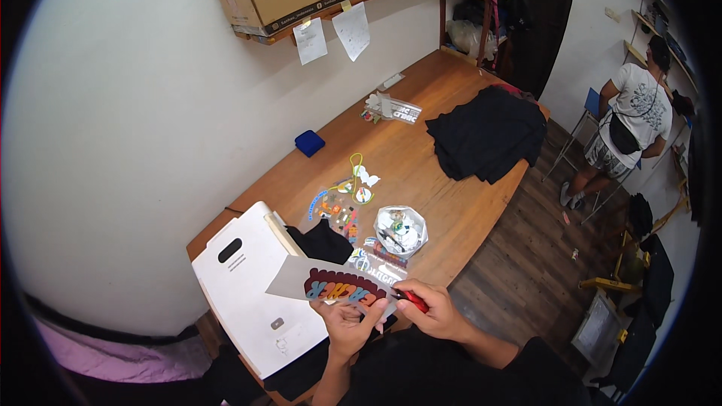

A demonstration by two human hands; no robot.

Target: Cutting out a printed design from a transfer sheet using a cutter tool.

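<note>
My left hand [347, 323] holds a clear film sheet [316, 280] printed with a colourful lettered design, lifted above the near end of the wooden table [421, 158]. My right hand [435, 310] grips red-handled scissors [410, 301] whose blades meet the right edge of the sheet. Both hands are close together, just in front of my dark-clothed body.
A white heat press [248, 286] stands at the near left with black cloth inside. More printed film pieces [338, 214], a bag of small cut-outs [400, 229], a blue box [309, 143] and a pile of black shirts [489, 131] lie on the table. A person [628, 124] sits far right.
</note>
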